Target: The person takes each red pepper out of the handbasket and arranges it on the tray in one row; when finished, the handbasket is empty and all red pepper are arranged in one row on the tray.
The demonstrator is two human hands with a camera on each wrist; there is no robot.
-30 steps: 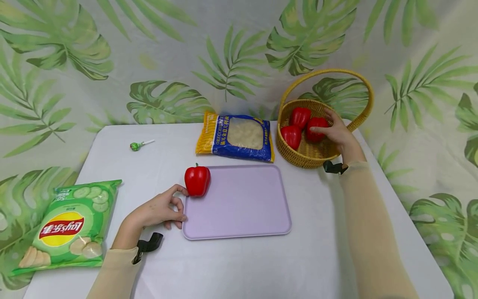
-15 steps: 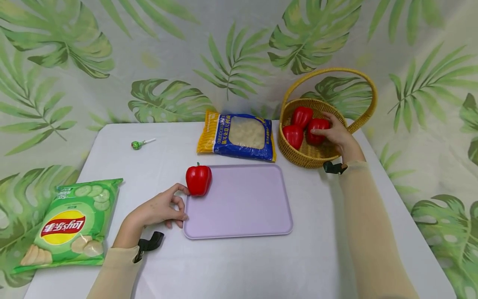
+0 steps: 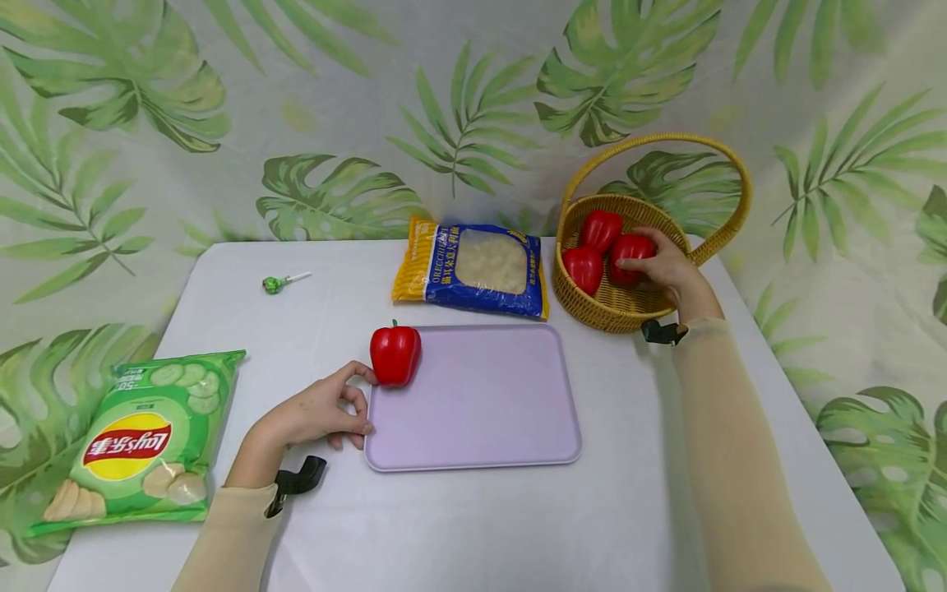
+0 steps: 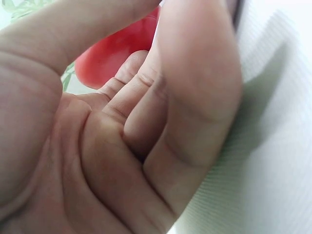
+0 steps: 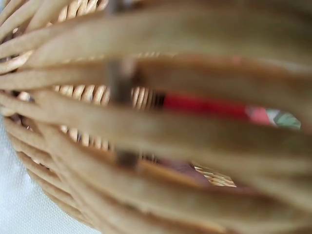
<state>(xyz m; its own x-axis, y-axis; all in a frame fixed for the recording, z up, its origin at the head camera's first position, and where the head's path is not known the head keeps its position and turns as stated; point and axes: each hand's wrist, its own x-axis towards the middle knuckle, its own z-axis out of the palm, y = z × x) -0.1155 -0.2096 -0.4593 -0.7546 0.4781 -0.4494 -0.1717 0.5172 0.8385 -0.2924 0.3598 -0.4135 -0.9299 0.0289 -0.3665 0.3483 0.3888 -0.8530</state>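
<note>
In the head view my right hand (image 3: pixel 669 267) reaches over the basket's near rim and grips a red bell pepper (image 3: pixel 629 257). Two more red bell peppers (image 3: pixel 583 269) lie beside it in the wicker basket (image 3: pixel 599 316). My left hand (image 3: pixel 321 411) pinches the left edge of the lilac tray (image 3: pixel 473 403), its fingers curled. On the tray's upper left corner stands another red bell pepper (image 3: pixel 395 355), close to my left fingertips. The left wrist view has curled fingers (image 4: pixel 200 73) with red pepper behind them. Basket weave hides most of the right wrist view.
A blue and yellow pasta bag (image 3: pixel 473 270) lies behind the tray, left of the basket. A green chip bag (image 3: pixel 140 444) is at the left, with a lollipop (image 3: pixel 275 284) farther back. The basket's tall handle (image 3: pixel 666 138) arches above its opening.
The view has shifted slightly. Both hands keep their places, the right on the pepper in the basket, the left at the tray's edge.
</note>
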